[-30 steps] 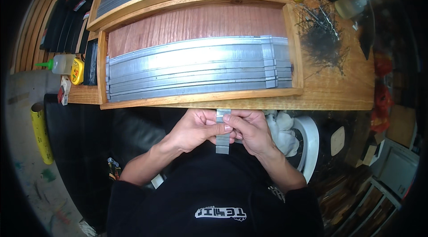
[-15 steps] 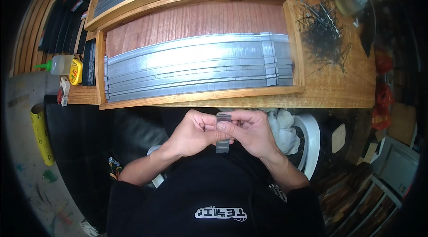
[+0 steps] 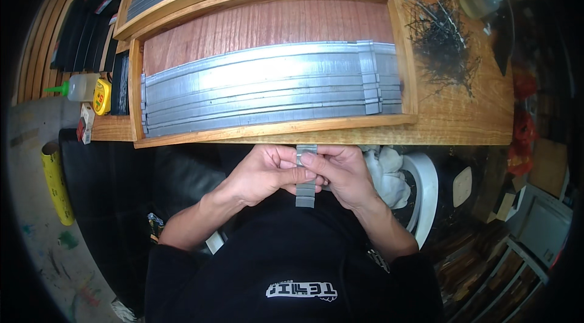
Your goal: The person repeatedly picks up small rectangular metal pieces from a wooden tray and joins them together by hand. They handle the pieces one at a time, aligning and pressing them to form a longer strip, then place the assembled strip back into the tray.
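The short metal strip (image 3: 306, 176) is dull grey; the long strips (image 3: 267, 89) in the wooden tray (image 3: 274, 130) are the same silvery grey, over reddish-brown streaked board; the tray's rim is honey-yellow; the wire tangle (image 3: 442, 43) is black; the tape measure (image 3: 101, 96) yellow; the bottle (image 3: 76, 87) clear with a green cap.

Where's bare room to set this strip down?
Free: the reddish floor of the near tray above the grey strips, and the tabletop below the wire pile. Crowded: the left edge by the bottle and tape measure.
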`<state>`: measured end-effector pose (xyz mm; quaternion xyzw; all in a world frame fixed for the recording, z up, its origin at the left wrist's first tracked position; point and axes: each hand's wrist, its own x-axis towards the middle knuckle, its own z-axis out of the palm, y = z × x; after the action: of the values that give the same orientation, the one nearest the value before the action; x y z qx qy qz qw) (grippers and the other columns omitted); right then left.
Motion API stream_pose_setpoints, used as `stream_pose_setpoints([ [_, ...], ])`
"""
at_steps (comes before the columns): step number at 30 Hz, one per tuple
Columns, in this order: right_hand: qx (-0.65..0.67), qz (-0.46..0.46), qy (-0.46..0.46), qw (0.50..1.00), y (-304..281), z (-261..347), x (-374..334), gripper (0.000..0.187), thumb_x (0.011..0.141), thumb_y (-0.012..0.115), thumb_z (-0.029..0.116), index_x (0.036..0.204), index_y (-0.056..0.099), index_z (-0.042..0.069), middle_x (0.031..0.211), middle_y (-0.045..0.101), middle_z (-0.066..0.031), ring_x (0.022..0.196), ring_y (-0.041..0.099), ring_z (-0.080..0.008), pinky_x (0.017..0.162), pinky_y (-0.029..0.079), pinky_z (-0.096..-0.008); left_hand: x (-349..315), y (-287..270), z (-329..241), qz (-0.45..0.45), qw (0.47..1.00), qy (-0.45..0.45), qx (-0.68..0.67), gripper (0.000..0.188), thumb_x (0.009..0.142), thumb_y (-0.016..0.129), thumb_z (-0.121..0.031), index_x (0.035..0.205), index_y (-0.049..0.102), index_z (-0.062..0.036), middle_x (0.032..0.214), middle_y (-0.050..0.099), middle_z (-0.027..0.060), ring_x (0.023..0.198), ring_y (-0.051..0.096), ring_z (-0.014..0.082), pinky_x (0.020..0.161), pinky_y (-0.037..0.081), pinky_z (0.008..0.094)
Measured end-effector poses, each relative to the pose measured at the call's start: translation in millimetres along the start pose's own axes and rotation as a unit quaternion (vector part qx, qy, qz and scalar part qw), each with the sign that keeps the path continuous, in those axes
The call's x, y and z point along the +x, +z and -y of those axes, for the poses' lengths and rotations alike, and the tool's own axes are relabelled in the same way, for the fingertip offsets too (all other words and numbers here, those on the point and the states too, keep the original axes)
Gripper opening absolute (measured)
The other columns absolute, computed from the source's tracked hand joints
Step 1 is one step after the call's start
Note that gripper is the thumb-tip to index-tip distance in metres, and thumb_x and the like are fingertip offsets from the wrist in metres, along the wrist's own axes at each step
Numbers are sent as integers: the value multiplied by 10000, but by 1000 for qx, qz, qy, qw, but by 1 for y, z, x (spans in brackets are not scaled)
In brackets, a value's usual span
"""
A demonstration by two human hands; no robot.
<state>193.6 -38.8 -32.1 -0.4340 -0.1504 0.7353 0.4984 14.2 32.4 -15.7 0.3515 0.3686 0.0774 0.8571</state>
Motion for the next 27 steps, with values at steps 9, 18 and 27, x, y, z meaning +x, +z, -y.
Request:
stream_pose_setpoints([
  [9,-23,18,5,1000,-6,1,1,146,975,691,70,1061,736,-40,792,680,-31,641,580,-39,561,462,-177,0,1,-2,9,1000,1,-3,169,963,700,-84,1102,733,7,971,774,115,869,753,164,668,566,198],
  [18,-112,5,12,994,8,8,-10,174,971,708,102,1064,731,-43,775,678,-31,602,580,-41,493,434,-188,-15,13,9,6,1000,15,3,168,982,683,-59,1129,726,11,982,767,85,899,722,114,714,547,211],
  [27,-69,21,-19,997,1,-7,-11,248,954,728,108,1139,699,-56,767,662,-39,551,566,-47,471,436,-195,-17,14,12,6,1000,6,-10,166,983,675,-49,1135,717,4,999,768,102,893,742,141,700,569,217],
])
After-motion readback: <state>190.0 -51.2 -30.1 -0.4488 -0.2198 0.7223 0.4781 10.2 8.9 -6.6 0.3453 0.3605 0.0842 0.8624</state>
